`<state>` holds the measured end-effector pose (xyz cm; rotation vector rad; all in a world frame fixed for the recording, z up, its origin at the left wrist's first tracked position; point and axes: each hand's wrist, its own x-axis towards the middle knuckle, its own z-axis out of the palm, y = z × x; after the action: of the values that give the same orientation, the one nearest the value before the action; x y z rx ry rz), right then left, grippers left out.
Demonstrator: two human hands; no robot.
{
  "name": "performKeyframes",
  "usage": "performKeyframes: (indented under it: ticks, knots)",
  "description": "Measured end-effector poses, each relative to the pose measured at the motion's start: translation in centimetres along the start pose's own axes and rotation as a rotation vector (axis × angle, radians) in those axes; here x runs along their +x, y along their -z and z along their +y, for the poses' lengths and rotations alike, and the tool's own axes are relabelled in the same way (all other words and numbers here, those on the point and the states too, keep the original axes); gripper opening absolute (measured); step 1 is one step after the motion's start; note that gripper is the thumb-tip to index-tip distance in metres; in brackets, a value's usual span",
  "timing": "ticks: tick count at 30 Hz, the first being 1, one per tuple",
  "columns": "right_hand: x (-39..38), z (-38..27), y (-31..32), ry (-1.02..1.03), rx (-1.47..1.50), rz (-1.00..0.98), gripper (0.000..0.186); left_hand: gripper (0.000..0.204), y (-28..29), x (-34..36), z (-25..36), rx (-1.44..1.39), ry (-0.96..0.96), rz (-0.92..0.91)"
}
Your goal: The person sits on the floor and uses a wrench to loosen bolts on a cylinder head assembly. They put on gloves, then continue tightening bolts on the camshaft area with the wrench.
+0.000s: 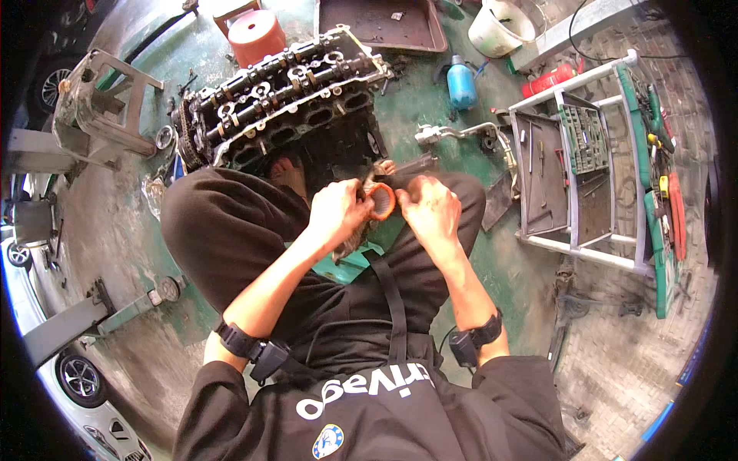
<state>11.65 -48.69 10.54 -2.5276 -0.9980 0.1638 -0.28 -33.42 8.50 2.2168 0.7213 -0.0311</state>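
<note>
Over my lap, between my knees, both hands meet at a short round part with an orange rim (391, 200) and a greyish inner wall. My left hand (336, 211) is closed on its left side. A dirty brownish rag (351, 244) hangs below that hand, partly hidden by it. The curled fingers of my right hand (433, 211) pinch at the right edge of the orange rim. Just beyond my knees stands an engine (296, 115), its top uncovered, with the camshafts and a chain at the left end showing.
A red stool (257, 37), a brown tray (377, 31) and a white bucket (501, 29) stand behind the engine. To the right are a blue bottle (461, 83), a metal pipe (461, 132), a red fire extinguisher (550, 79) and a tool cart (580, 240). A worn stand (96, 115) is at left.
</note>
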Motion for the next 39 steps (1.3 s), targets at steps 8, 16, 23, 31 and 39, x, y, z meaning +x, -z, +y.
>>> performKeyframes:
  ticks: [8, 16, 23, 31, 39]
  knots:
    - [-0.6, -0.9, -2.3, -0.429, 1.218, -0.472, 0.026, 0.031, -1.9, -1.9, -0.3, 0.032, 0.008, 0.020]
    - [-1.8, 1.0, -5.6, -0.659, 1.429, -0.577, 0.024, 0.029, -2.3, -1.8, -0.3, 0.031, 0.006, 0.057]
    - [-3.2, 2.2, -7.7, -0.635, 1.617, -0.820, 0.027, 0.022, -2.9, -2.3, -0.8, 0.084, -0.229, 0.127]
    - [-2.9, 3.4, -12.0, -0.056, 0.243, -0.166, 0.022, 0.028, -5.6, -2.9, -1.5, 0.331, -0.307, -0.132]
    - [-3.1, 3.5, -17.7, -1.046, 1.721, -0.164, 0.009, 0.028, -5.1, -2.2, -3.2, 0.349, -0.219, -0.212]
